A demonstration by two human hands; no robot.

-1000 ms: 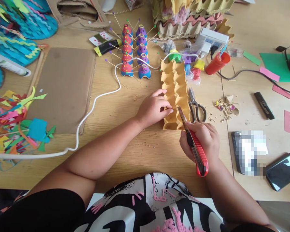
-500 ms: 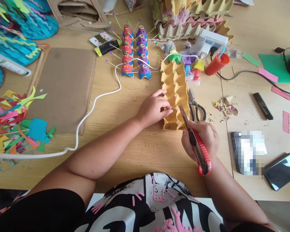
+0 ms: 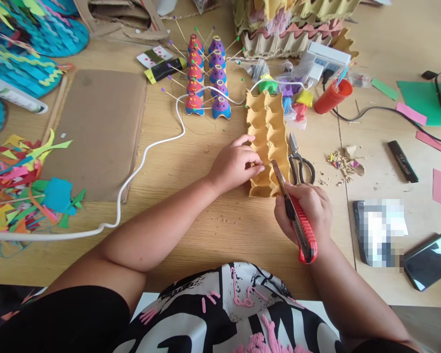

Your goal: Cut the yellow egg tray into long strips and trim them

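A yellow egg carton strip (image 3: 266, 130) lies lengthwise on the table before me, two rows of cups wide. My left hand (image 3: 237, 162) grips its left edge, with the thumb and fingers bent over the near cups. In my right hand (image 3: 310, 208) is a red utility knife (image 3: 303, 223), its blade out and pointing away from me over the carton's near half. Whether the blade tip touches the cardboard I cannot tell. Close by the carton's right side lie scissors (image 3: 299, 159) with dark handles, partly hidden behind my right hand.
Red and purple painted egg-cup figures (image 3: 194, 81) with stick feelers stand beyond my left hand. A white cable (image 3: 145, 157) crosses the table. Behind the carton are clay bags (image 3: 299, 110), a red cup (image 3: 332, 95) and a power strip (image 3: 327, 59). Cardboard (image 3: 95, 132) lies left, a phone (image 3: 431, 260) right.
The utility knife in my right hand has shifted slightly left across the carton. My left hand keeps its hold, and the whole view has moved a little.
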